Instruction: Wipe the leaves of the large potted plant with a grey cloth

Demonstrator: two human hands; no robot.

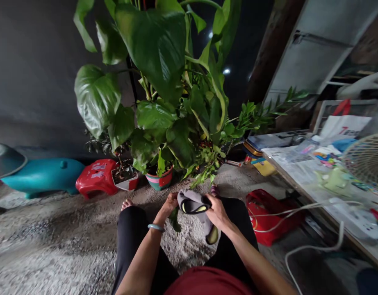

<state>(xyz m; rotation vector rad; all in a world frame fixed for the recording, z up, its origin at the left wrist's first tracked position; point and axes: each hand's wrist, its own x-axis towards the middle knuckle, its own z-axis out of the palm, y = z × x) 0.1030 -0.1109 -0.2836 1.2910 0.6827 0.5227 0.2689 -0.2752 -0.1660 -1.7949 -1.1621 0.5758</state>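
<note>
A folded grey cloth piece [190,196] with black edging and yellow-green patches is held up between my knees; it looks like a sock or a rag, but I cannot tell which. My right hand [218,213] is closed on its right side, thumb and fingers pinching the fabric. At the left edge of the cloth, the fingers of my left hand [169,205] are closed on the fabric, fingertips partly hidden. One end of the cloth hangs below my right hand. A dark green leaf [175,221] shows just beneath my left hand; whether I touch it is unclear.
A large leafy plant [155,53] rises ahead from a pot [160,180]. Left are a red stool [96,177] and a teal animal-shaped seat [50,174]. Right, a cluttered table [287,176] bears a fan [367,157] and power strip [356,217], with cables hanging near a red basket [269,233].
</note>
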